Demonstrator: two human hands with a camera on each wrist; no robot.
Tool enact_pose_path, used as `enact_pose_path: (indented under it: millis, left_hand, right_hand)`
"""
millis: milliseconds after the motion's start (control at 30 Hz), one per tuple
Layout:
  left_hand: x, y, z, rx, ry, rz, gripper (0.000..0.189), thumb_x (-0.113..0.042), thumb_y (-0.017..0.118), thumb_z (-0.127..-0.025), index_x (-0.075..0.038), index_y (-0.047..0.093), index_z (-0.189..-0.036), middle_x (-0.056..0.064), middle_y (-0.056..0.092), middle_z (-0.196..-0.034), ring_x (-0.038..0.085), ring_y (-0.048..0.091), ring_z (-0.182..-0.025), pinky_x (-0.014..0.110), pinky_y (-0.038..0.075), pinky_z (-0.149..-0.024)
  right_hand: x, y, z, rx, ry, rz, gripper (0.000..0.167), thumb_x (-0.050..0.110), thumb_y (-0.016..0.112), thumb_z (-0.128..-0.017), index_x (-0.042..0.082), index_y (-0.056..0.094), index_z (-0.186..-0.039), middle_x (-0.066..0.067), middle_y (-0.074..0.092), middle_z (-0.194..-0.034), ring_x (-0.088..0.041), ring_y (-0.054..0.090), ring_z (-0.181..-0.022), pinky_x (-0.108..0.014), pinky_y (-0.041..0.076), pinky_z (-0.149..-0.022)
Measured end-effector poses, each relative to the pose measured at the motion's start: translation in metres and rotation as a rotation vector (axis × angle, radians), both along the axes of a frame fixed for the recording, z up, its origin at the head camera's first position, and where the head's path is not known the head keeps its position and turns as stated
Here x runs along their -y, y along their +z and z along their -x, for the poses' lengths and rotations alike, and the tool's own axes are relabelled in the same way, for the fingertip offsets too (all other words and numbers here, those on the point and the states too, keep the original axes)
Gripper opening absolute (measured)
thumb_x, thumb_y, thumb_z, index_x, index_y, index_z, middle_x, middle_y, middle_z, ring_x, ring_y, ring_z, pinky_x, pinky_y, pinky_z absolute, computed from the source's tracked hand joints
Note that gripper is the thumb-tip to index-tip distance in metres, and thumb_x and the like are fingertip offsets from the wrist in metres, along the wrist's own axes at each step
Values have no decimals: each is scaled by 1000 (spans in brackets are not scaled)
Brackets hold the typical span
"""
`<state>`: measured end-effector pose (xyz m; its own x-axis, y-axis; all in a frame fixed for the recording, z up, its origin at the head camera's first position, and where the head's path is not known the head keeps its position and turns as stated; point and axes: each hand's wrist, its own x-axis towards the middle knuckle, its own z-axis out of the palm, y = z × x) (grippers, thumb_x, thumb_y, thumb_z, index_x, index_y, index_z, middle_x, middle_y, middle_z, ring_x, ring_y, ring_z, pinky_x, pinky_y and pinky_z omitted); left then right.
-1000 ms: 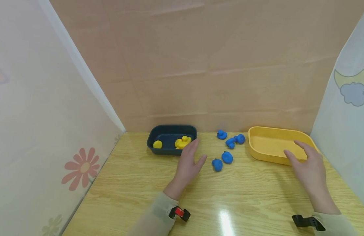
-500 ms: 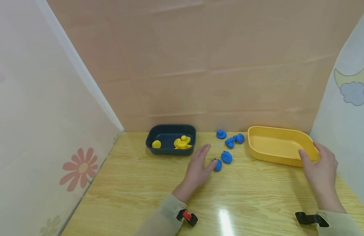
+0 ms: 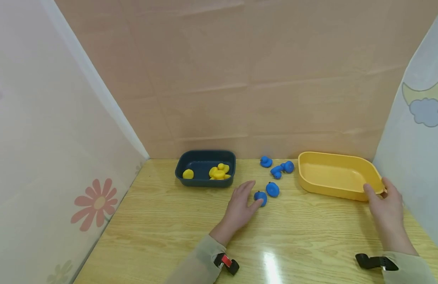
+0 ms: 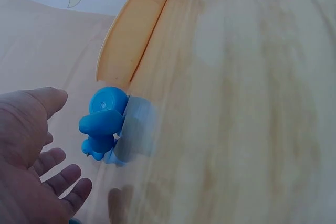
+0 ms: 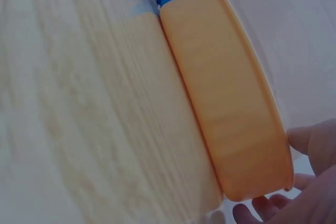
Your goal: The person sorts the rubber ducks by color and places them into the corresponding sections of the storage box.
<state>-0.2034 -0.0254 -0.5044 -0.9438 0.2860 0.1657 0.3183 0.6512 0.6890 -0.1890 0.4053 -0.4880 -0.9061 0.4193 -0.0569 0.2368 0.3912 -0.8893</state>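
My left hand reaches over the wooden table with its fingers apart, beside a small blue toy duck. Its thumb overlaps the duck's edge in the head view; I cannot tell whether they touch. In the left wrist view the hand is relaxed with nothing in it. At the right, my right hand holds the front right corner of an empty yellow tray. The right wrist view shows the thumb at the tray's rim and the curled fingers round its corner.
Another blue duck lies close by. Farther back are a blue duck and a cluster of blue toys. At the back left, a dark basin contains several yellow toys. Paper-covered walls enclose the table's back and sides.
My left hand has moved right, from beside the dark basin to the nearest blue duck. My right hand has moved right and down onto the yellow tray's front right corner.
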Motion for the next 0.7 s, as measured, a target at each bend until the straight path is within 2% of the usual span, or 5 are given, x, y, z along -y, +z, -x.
enact_pose_path:
  millis: [167,333,567,700]
  left_hand:
    - [-1,-3,1,41,0,-6,67,-37,71,-110,-16,46,-169,3,47,-171,29,43,-156,51,41,-125]
    - [-3,-5,5,40,-3,20,69,-35,75,-108,-17,47,-169,3,49,-169,27,45,-155,49,41,-125]
    - [-5,-9,10,51,-2,90,70,-35,77,-107,-18,47,-169,1,51,-167,26,46,-154,46,42,-125]
    - [-4,-11,13,59,-10,119,71,-34,77,-107,-18,48,-169,1,53,-166,26,48,-153,46,41,-125]
  right_hand:
    - [-2,-5,2,10,37,45,89,50,42,-117,9,-11,-175,-24,-12,-181,-47,-5,-166,-58,10,-132]
    - [-6,-9,6,3,60,59,89,52,41,-116,14,-14,-175,-22,-14,-181,-48,-6,-165,-62,9,-131]
    - [-5,-19,14,-38,97,86,87,54,40,-117,19,-15,-175,-21,-14,-181,-43,-4,-166,-39,12,-133]
    - [-3,-22,18,-67,111,83,87,54,39,-117,20,-15,-176,-19,-14,-181,-41,-4,-166,-33,13,-131]
